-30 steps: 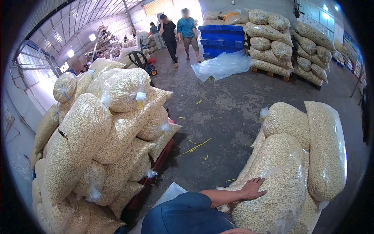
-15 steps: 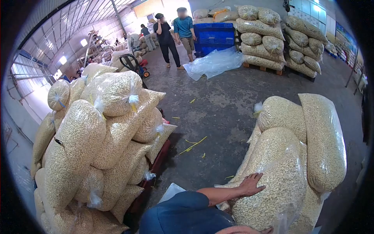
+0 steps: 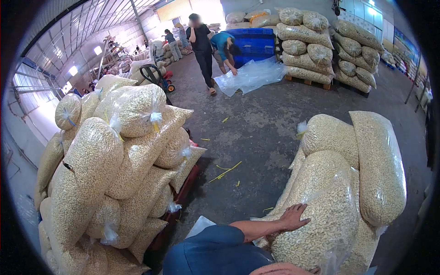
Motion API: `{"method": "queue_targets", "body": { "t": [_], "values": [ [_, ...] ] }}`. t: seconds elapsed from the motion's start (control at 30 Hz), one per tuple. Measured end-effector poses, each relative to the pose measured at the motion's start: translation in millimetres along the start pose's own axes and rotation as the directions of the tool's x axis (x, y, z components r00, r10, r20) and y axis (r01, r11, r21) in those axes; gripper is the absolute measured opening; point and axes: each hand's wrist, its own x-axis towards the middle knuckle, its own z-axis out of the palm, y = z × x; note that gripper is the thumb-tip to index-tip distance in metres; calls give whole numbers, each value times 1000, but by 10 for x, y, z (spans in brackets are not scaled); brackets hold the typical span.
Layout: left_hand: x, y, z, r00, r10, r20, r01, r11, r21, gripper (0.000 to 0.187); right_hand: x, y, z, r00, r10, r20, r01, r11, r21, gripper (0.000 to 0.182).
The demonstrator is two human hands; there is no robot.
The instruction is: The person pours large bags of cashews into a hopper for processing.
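My left hand [image 3: 294, 217] lies open, fingers spread, on a large clear plastic bag of pale cashew kernels [image 3: 321, 201]. At the bottom edge of the view only a fingertip of my right hand [image 3: 315, 270] shows, against the lower part of this bag, close to its loose, crumpled plastic [image 3: 331, 259]; the rest of that hand is out of frame. Behind the bag lies another filled bag [image 3: 331, 137]. A long filled bag [image 3: 380, 169] leans along its right side.
At left rises a tall pile of filled bags [image 3: 151, 160] on a red pallet [image 3: 176, 215]. Yellow ties [image 3: 225, 171] litter the floor. Farther back are a hand truck [image 3: 153, 75], blue crates [image 3: 252, 43], plastic sheeting [image 3: 252, 75], stacked bags [image 3: 305, 41] and several people, one walking [image 3: 201, 46].
The person in teal has bent down to the plastic sheeting, and the person in black has stepped forward. My left hand stays on the bag; the view has shifted slightly.
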Motion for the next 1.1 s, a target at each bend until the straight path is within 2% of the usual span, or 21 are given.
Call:
{"method": "queue_targets", "body": {
  "t": [0.17, 0.67, 0.8, 0.87, 0.93, 1.0, 1.1],
  "values": [
    [-35, 52, -67, 1000, 11, 5, -11, 1000, -9, 90, 146, 279, 203, 996, 37, -81, -38, 999, -10, 64],
    [-22, 49, -57, 1000, -6, 3, 6, 1000, -1, 88, 458, 539, 424, 999, -26, -25, 27, 999, 36, 59],
    [2, 14, -36, 1000, -1, -9, 1, 1000, 2, 89, 613, 779, 542, 998, -61, 19, 59, 995, 77, 58],
    [32, 18, -9, 1000, 4, -2, -4, 1000, 29, 89, 930, 1146, 694, 989, -76, 129, 47, 975, 218, 58],
    [38, -8, 20, 1000, 17, -25, -17, 1000, -4, 89, 600, 949, 592, 991, -113, -79, 117, 992, 54, 53],
    [36, 37, -30, 1000, 8, -20, -7, 1000, 2, 89, 519, 700, 443, 999, -37, -40, 36, 999, -12, 53],
    [116, -41, 94, 998, 26, -55, -26, 1000, 11, 91, 538, 714, 477, 993, -88, -82, 93, 994, 50, 53]
  ]
}}
